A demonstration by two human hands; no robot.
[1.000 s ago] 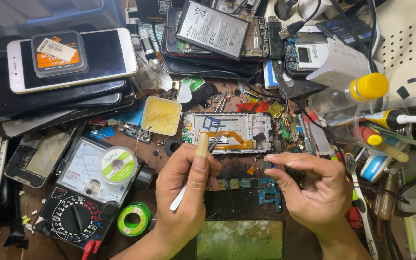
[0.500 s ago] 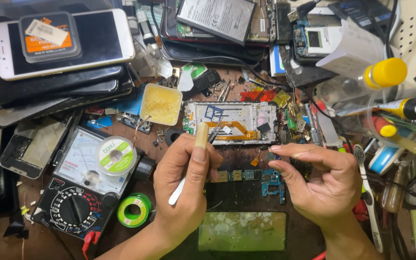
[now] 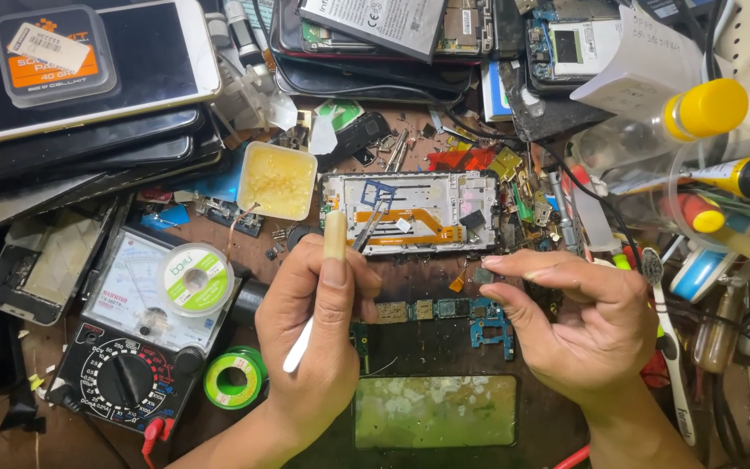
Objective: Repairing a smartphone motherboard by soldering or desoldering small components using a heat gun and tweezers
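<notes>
Head view | L hand (image 3: 319,334) grips 1 brush (image 3: 316,287) + tweezers (image 3: 373,217) | R hand (image 3: 579,321) pinches 1 chip (image 3: 483,275) — prob.

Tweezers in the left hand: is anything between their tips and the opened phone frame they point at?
Nothing visible stands between them. The left hand holds the tweezers and a white stick, and the tweezer tips already lie over the opened phone frame. The right hand stays off to the side, pinching a small chip.

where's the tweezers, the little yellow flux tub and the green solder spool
tweezers (image 3: 370,219): head view, on the steel prongs above the left hand (image 3: 319,334)
yellow flux tub (image 3: 278,181): head view, on the yellow paste inside
green solder spool (image 3: 233,379): head view, on the green rim
</notes>
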